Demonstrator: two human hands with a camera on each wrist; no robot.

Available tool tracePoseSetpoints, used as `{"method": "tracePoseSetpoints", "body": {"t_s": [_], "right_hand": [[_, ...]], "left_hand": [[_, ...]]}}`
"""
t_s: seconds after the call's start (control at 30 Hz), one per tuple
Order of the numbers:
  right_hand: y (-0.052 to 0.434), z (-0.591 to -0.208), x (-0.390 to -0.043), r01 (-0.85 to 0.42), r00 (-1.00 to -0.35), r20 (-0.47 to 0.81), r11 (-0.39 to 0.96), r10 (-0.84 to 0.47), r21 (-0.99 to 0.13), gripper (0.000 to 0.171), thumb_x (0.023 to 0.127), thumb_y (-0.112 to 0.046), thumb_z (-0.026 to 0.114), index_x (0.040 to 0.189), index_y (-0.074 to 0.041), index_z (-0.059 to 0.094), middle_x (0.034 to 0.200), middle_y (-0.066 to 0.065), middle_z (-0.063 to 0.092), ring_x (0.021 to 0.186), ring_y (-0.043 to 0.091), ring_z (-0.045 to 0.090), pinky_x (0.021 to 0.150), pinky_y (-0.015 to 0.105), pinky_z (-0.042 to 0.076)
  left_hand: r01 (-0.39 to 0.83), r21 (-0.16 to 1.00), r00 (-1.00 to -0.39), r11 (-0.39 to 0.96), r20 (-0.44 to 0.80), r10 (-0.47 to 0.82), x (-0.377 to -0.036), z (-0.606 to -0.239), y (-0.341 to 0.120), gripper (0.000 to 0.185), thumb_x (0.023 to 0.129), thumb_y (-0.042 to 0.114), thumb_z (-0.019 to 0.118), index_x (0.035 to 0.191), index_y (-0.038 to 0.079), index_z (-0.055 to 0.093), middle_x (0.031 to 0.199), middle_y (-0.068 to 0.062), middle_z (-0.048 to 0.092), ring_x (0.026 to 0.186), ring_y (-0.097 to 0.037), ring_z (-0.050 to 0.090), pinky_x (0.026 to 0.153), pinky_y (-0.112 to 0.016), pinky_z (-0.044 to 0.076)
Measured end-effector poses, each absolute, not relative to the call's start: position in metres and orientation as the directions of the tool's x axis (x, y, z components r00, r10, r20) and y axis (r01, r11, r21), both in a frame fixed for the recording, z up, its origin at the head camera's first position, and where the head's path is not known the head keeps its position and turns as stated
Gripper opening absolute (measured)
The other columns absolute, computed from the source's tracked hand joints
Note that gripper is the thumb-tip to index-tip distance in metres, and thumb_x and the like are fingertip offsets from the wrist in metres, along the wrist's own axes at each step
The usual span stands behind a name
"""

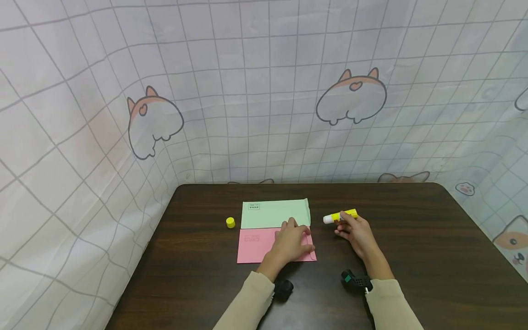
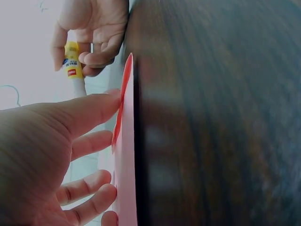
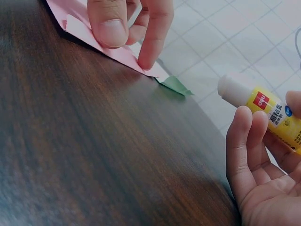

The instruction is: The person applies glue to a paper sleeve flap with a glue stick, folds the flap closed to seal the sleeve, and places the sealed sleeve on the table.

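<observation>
My left hand point(image 1: 290, 242) rests on the pink envelope point(image 1: 252, 250), its fingertips touching the paper near the flap at the right end. In the left wrist view the thumb point(image 2: 96, 110) lies against the red-looking flap edge point(image 2: 126, 77). A green envelope point(image 1: 272, 214) lies directly behind the pink one, its flap end also to the right. My right hand point(image 1: 358, 234) grips a yellow glue stick point(image 1: 349, 213) above the table, right of the envelopes. The uncapped white end point(image 3: 235, 89) of the glue stick points left, toward the envelopes.
A yellow cap point(image 1: 230, 222) stands on the dark wooden table point(image 1: 198, 284), left of the envelopes. A white gridded curtain point(image 1: 247, 91) with cartoon animals hangs behind the table and along its sides.
</observation>
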State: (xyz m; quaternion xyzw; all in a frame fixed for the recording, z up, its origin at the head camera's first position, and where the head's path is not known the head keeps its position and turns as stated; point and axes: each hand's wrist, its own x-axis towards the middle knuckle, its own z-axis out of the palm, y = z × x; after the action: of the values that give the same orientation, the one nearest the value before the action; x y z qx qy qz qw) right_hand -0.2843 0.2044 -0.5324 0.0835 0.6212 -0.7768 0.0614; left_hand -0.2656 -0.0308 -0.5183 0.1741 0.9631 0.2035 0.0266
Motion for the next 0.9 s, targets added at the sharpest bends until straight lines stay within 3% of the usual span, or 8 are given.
{"method": "tracePoseSetpoints", "body": {"t_s": [0.2, 0.4, 0.6, 0.9], "right_hand": [[0.2043, -0.5326, -0.2848, 0.205, -0.977, -0.212, -0.22, 0.011, -0.954, 0.037, 0.104, -0.037, 0.059, 0.119, -0.005, 0.05, 0.083, -0.005, 0.067, 0.07, 0.005, 0.06, 0.078, 0.026, 0.06], [0.2048, -0.532, -0.2846, 0.21, -0.976, -0.217, -0.223, 0.01, -0.952, 0.039, 0.104, -0.038, 0.06, 0.121, -0.004, 0.049, 0.082, -0.006, 0.067, 0.07, 0.005, 0.06, 0.078, 0.026, 0.059], [0.2049, -0.5313, -0.2845, 0.212, -0.976, -0.219, -0.223, 0.005, -0.951, 0.041, 0.104, -0.038, 0.06, 0.123, -0.004, 0.048, 0.083, -0.006, 0.067, 0.07, 0.005, 0.06, 0.078, 0.025, 0.059], [0.2046, -0.5315, -0.284, 0.209, -0.976, -0.216, -0.215, 0.006, -0.954, 0.04, 0.103, -0.039, 0.06, 0.121, -0.004, 0.049, 0.084, -0.005, 0.067, 0.07, 0.006, 0.061, 0.078, 0.026, 0.06]], "left_hand": [[0.319, 0.385, -0.941, 0.866, 0.016, 0.339, -0.2657, -0.5196, -0.0299, 0.047, 0.08, 0.048, 0.083, 0.119, 0.024, 0.072, 0.114, -0.005, 0.056, 0.105, -0.02, 0.05, 0.08, -0.037, 0.046], [0.32, 0.352, -0.941, 0.88, 0.011, 0.338, -0.2657, -0.5198, -0.0295, 0.06, 0.08, 0.05, 0.082, 0.131, 0.022, 0.069, 0.118, -0.007, 0.056, 0.107, -0.021, 0.05, 0.079, -0.037, 0.046], [0.332, 0.327, -0.936, 0.885, -0.001, 0.351, -0.2645, -0.5183, -0.0293, 0.061, 0.082, 0.051, 0.08, 0.137, 0.026, 0.067, 0.121, -0.008, 0.056, 0.11, -0.022, 0.049, 0.08, -0.039, 0.047], [0.343, 0.349, -0.934, 0.872, 0.029, 0.356, -0.2617, -0.5184, -0.0314, 0.044, 0.083, 0.046, 0.081, 0.123, 0.026, 0.075, 0.12, -0.005, 0.059, 0.112, -0.02, 0.051, 0.084, -0.039, 0.047]]}}
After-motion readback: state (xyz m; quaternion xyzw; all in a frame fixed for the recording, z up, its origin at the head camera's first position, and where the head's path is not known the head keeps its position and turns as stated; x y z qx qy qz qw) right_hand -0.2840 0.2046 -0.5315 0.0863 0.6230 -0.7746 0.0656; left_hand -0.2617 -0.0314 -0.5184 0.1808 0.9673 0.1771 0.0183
